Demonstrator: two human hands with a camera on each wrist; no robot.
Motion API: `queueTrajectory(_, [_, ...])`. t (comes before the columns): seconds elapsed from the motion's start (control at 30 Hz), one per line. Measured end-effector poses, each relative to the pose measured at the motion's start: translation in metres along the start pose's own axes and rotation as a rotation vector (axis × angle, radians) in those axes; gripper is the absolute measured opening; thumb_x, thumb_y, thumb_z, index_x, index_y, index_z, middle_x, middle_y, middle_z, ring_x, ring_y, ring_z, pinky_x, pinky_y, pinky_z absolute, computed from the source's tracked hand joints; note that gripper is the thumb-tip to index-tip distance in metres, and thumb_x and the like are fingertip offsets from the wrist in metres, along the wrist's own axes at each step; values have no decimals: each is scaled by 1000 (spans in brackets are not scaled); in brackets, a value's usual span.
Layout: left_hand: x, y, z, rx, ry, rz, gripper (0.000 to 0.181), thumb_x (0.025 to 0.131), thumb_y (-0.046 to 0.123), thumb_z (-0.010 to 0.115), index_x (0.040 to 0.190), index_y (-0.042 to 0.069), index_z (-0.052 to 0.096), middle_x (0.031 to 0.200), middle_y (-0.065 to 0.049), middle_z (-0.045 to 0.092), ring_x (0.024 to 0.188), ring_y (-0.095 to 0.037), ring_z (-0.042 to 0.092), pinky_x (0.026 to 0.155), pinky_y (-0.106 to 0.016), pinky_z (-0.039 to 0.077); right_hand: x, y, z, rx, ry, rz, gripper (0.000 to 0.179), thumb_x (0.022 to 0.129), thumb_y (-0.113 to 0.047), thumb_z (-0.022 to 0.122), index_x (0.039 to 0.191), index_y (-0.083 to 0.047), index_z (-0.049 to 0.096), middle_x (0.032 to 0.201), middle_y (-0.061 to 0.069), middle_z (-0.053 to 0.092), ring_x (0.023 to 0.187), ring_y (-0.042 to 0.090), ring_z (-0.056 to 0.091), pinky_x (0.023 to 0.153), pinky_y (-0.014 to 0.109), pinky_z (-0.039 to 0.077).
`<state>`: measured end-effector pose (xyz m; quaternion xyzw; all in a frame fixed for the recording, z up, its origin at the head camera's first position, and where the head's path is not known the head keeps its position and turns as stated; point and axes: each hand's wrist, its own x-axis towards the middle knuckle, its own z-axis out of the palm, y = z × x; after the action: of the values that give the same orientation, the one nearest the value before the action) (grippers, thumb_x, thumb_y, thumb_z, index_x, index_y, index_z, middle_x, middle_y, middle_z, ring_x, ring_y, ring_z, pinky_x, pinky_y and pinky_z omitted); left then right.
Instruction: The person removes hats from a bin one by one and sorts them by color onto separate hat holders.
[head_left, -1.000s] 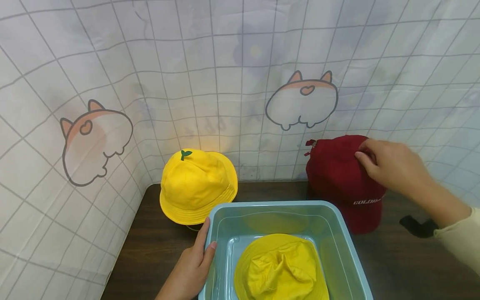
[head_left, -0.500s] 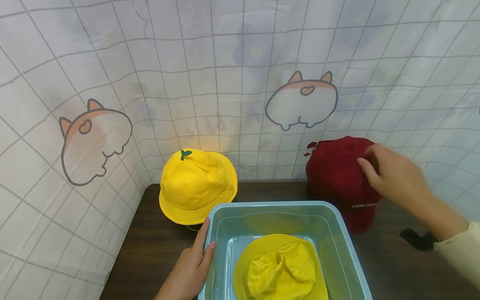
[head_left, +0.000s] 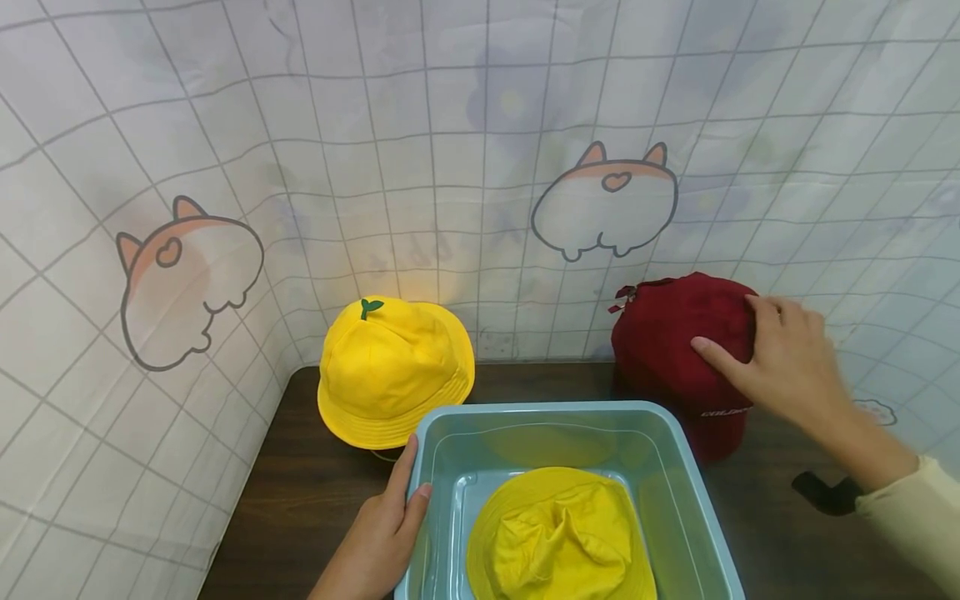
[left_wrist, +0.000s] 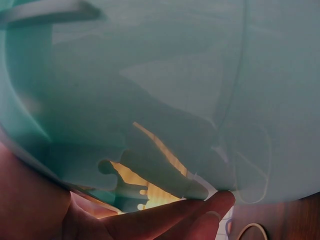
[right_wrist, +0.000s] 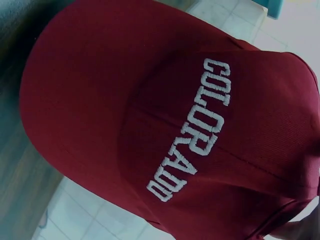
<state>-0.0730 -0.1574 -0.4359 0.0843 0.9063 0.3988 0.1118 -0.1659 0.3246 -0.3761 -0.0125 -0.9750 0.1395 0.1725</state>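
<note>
Fingers and thumb of my right hand are resting wide apart on the red cap, cap sitting behind the blue tub's right corner, my left hand gripping the tub wall.

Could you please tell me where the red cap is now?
In the head view, the red cap is at right, beyond the far right corner of the blue tub, touched by the right hand.

Wht grid cloth w/ cartoon animal prints & warm glow low down hangs behind dk-brn tbl.
</note>
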Motion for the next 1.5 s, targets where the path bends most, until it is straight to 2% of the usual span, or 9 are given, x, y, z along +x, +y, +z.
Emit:
queueTrajectory(0.33, [0, -2, -2, 3, -5, 15, 66, 110, 35, 46, 166, 21, 13, 135, -24, 63, 97, -21, 68, 90, -53, 55, -5, -1, 6, 45, -51, 29, 107, 83, -59, 76, 157, 2, 27, 142, 35, 41, 119, 54, 38, 79, 74, 51])
queueTrajectory(0.73, [1, -1, -2, -22, -29, -30, 67, 110, 32, 48, 166, 22, 13, 134, -21, 64, 94, -18, 67, 90, -54, 55, -8, -3, -2, 85, -58, 35, 107, 83, -56, 77, 158, -1, 25, 141, 33, 41, 119, 53, 39, 77, 73, 51])
queueTrajectory(0.9, [1, 0, -2, -24, -32, -20, 66, 110, 30, 48, 166, 21, 12, 136, -21, 63, 96, -20, 67, 91, -55, 55, -8, -3, -5, 97, -50, 30, 106, 83, -55, 79, 158, -2, 26, 141, 33, 41, 120, 53, 39, 76, 72, 52])
queueTrajectory(1.23, [0, -1, -1, -5, -12, 12, 67, 110, 37, 46, 165, 20, 13, 135, -22, 63, 99, -21, 67, 91, -54, 54, -1, -7, -24, 118, -15, 25, 100, 87, -52, 74, 160, -3, 26, 147, 33, 41, 126, 53, 38, 85, 79, 44])
queueTrajectory(1.5, [0, 0, -1, -16, -26, -7, 67, 110, 37, 46, 166, 22, 12, 136, -22, 63, 98, -20, 67, 91, -54, 55, 0, -28, -44, 117, 0, 6, 96, 88, -48, 74, 161, -7, 27, 152, 31, 39, 133, 54, 36, 91, 81, 39])
